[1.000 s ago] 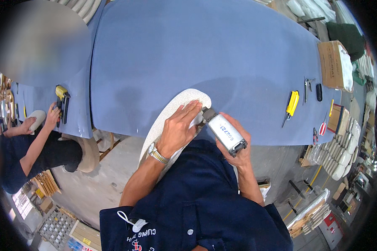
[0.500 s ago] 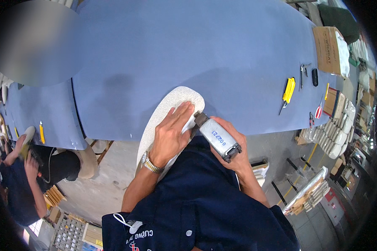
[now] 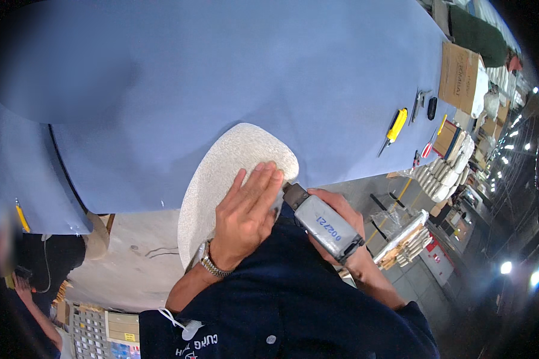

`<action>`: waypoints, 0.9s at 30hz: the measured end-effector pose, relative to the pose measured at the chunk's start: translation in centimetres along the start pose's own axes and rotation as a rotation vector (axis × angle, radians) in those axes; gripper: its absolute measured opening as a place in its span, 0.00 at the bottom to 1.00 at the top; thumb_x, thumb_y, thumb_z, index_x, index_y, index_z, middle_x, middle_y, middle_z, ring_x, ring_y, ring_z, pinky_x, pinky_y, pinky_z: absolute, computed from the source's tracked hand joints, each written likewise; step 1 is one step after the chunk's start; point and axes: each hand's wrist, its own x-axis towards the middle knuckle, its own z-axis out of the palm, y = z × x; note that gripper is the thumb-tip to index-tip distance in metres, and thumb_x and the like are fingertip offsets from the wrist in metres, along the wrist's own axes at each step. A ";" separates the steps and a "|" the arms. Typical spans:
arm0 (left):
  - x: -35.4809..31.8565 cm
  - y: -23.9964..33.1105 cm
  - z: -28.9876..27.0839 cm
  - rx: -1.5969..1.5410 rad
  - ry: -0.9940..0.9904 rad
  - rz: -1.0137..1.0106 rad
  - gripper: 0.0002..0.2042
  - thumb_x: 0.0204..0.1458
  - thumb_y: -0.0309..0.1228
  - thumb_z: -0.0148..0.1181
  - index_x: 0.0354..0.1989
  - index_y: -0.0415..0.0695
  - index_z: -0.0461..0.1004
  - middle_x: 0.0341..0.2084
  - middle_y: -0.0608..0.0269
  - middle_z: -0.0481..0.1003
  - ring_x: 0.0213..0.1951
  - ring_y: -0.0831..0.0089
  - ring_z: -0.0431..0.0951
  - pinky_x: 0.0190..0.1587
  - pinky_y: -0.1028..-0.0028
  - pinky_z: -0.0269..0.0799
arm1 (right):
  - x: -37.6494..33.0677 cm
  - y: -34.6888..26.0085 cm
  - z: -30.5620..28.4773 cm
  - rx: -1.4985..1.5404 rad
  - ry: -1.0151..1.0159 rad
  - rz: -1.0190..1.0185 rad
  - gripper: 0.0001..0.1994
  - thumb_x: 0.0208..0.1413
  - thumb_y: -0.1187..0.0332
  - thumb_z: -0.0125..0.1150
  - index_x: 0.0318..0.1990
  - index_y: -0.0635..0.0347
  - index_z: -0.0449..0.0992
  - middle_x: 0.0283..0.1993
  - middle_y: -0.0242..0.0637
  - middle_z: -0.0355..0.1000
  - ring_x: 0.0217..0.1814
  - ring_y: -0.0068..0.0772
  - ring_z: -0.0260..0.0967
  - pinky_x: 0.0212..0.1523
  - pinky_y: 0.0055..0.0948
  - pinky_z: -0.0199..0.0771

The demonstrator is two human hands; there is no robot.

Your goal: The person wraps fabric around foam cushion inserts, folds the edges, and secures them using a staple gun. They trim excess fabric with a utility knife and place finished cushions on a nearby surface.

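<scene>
A pale speckled fabric-covered pad (image 3: 212,161), rounded at its far end, leans over the table's near edge toward my body. My left hand (image 3: 245,218) lies on its face with the fingers stretched out flat; the thumb is mostly hidden by the pad's right edge. In my right hand (image 3: 348,212) is a grey staple gun (image 3: 324,221) with a dark nose. That nose points at the pad's right edge, close by my left fingertips; whether it touches cannot be seen. The pad's underside is hidden.
On the blue table (image 3: 221,60), a yellow cutter (image 3: 394,128), pliers (image 3: 419,105) and red-handled scissors (image 3: 428,146) lie at the right. A cardboard box (image 3: 458,75) stands beyond them. Stacked pale pads (image 3: 440,176) sit right. A co-worker's arm (image 3: 39,314) shows at lower left.
My view has swung to the right. The pad has turned so more of its face shows, with my left hand still flat on it. The staple gun stays by its right edge.
</scene>
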 end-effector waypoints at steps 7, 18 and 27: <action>0.0 -0.3 0.4 0.015 -0.012 0.006 0.32 0.41 0.18 0.71 0.61 0.43 0.76 0.62 0.52 0.74 0.65 0.58 0.73 0.67 0.53 0.67 | 0.0 -0.4 -0.2 -0.089 -0.046 0.047 0.35 0.48 0.67 0.73 0.66 0.60 0.70 0.60 0.51 0.75 0.61 0.48 0.76 0.60 0.37 0.74; -0.3 -0.5 0.0 -0.014 0.074 -0.003 0.29 0.43 0.18 0.65 0.60 0.40 0.76 0.61 0.48 0.75 0.63 0.56 0.75 0.66 0.57 0.70 | 1.5 4.8 2.6 0.136 0.113 -0.305 0.32 0.50 0.66 0.70 0.65 0.58 0.72 0.58 0.45 0.77 0.56 0.43 0.79 0.56 0.34 0.75; 0.1 0.5 -1.3 0.213 0.052 0.032 0.34 0.45 0.29 0.74 0.65 0.42 0.72 0.63 0.49 0.73 0.63 0.55 0.75 0.63 0.63 0.72 | 3.7 12.6 -1.8 0.011 0.481 -0.374 0.30 0.48 0.75 0.69 0.63 0.60 0.74 0.60 0.47 0.76 0.60 0.50 0.75 0.61 0.40 0.72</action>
